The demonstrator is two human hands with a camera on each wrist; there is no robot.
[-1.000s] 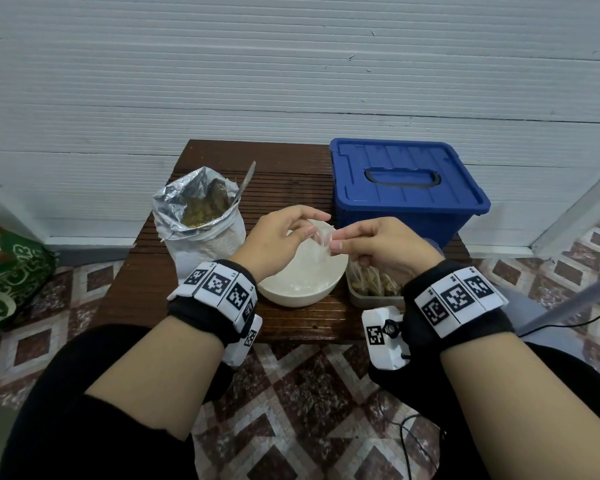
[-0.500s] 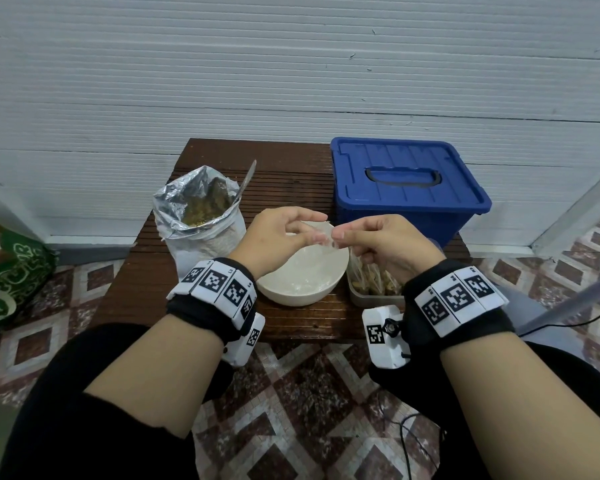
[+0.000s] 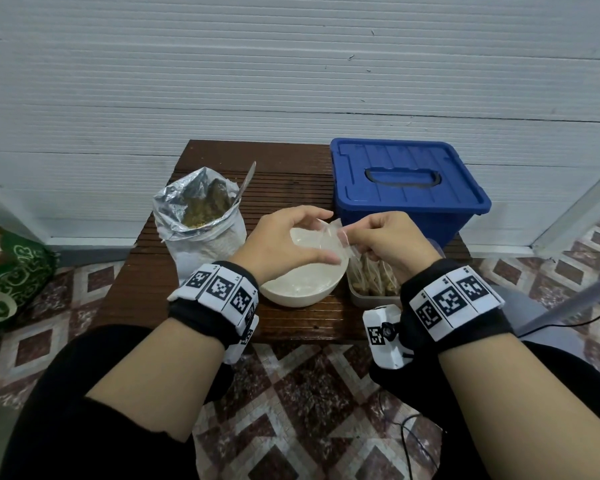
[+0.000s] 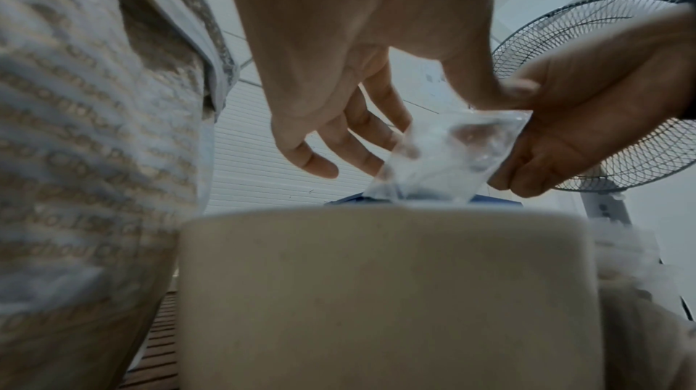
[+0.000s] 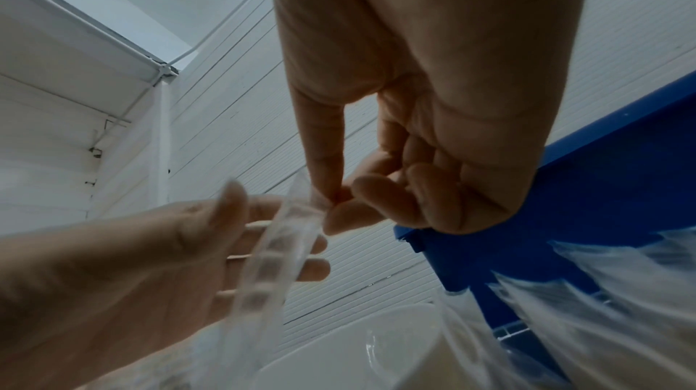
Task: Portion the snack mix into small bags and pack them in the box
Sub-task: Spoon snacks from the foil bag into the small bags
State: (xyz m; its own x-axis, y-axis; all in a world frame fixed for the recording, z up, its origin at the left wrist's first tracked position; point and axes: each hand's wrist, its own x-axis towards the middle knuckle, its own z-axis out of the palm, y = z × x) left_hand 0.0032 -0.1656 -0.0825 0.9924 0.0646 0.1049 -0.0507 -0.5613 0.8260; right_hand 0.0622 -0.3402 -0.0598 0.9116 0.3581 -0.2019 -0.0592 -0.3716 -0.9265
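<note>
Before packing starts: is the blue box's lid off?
No, the blue box is still covered by its lid with the handle on top.

Table [image 3: 291, 174] crowded at centre-right: blue box [image 3: 406, 188] w/ lid on fills upper right, white bowl [image 3: 302, 289] just below-left of it, clear tub of filled bags [image 3: 371, 289] touching bowl's right side. Foil snack bag [image 3: 201, 220] stands centre-left w/ spoon handle [image 3: 248, 178] sticking up. Bare tabletop at top centre btwn foil bag & box, and along left edge. Both hands [image 3: 284, 244] [image 3: 392, 244] over bowl block access from the bottom of the frame.
</note>
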